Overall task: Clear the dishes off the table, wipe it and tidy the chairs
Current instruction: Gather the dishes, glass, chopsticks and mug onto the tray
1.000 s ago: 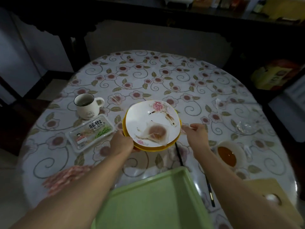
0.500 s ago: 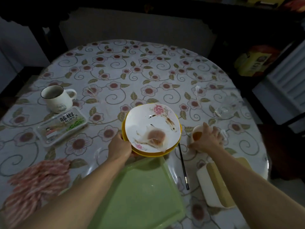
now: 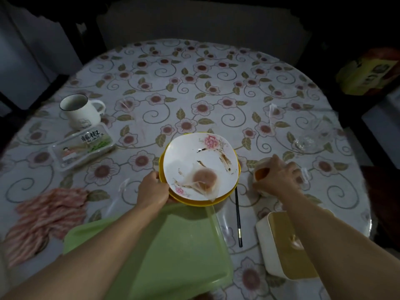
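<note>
Plates are sitting stacked, a white flowered plate (image 3: 200, 164) nested in a yellow plate (image 3: 190, 201), and the left hand (image 3: 152, 188) is curling its grip round the stack's near-left rim, holding it just beyond the far edge of the green tray (image 3: 173, 245), probably so both go onto the tray together. Right of the stack, the right hand (image 3: 279, 180) is closing its grip round a small bowl (image 3: 260, 171) of brown liquid resting on the bench (image 3: 194, 83), likely gathering it next. Black chopsticks (image 3: 237, 215) are lying between stack and bowl. Left of the stack, a sealed food pack (image 3: 83, 146) is showing the large characters 藤椒; its smaller print is unreadable. Beyond the pack, a white mug (image 3: 81, 112) is bearing a faint mark too small to read.
</note>
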`<state>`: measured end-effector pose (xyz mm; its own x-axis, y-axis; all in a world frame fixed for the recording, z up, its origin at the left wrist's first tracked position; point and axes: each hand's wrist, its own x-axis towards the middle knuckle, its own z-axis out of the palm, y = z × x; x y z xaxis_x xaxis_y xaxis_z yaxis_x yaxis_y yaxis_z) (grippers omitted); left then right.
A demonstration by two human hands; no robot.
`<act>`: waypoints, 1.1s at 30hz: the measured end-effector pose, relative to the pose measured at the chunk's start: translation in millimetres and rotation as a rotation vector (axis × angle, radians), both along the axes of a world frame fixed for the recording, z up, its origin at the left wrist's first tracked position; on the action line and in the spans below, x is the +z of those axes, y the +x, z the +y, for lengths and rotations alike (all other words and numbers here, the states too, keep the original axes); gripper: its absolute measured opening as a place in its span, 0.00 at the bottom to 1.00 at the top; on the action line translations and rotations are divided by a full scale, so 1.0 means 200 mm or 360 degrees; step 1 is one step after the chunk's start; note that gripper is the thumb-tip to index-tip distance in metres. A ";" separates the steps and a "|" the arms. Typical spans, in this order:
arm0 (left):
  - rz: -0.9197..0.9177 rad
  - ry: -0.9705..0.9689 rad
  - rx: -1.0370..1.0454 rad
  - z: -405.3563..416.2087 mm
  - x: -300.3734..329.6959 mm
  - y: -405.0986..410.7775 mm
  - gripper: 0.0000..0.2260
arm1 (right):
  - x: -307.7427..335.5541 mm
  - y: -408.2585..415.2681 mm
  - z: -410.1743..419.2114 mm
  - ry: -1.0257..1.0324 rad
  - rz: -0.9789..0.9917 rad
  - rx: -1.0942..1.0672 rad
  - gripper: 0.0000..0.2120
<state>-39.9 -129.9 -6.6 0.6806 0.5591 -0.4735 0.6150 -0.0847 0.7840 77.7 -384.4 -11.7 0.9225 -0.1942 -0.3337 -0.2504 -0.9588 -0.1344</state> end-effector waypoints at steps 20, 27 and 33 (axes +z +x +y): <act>0.0063 0.0061 0.0278 0.41 0.11 -0.82 0.05 | 0.37 -0.45 0.57 0.0098 -0.0087 0.0463 0.49; 0.0117 0.0059 0.0313 0.52 0.07 -1.11 0.02 | 0.36 -0.71 0.78 0.0100 -0.0075 0.0561 0.49; 0.0256 0.0137 0.0278 0.57 -0.03 -1.22 0.07 | 0.37 -0.87 0.92 0.0127 -0.0113 0.0689 0.50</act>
<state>-284.1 -16.7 -13.3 0.4896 0.7048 -0.5133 0.7425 -0.0284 0.6692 -97.0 -199.9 62.9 0.9342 0.2389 -0.2650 0.1844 -0.9591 -0.2146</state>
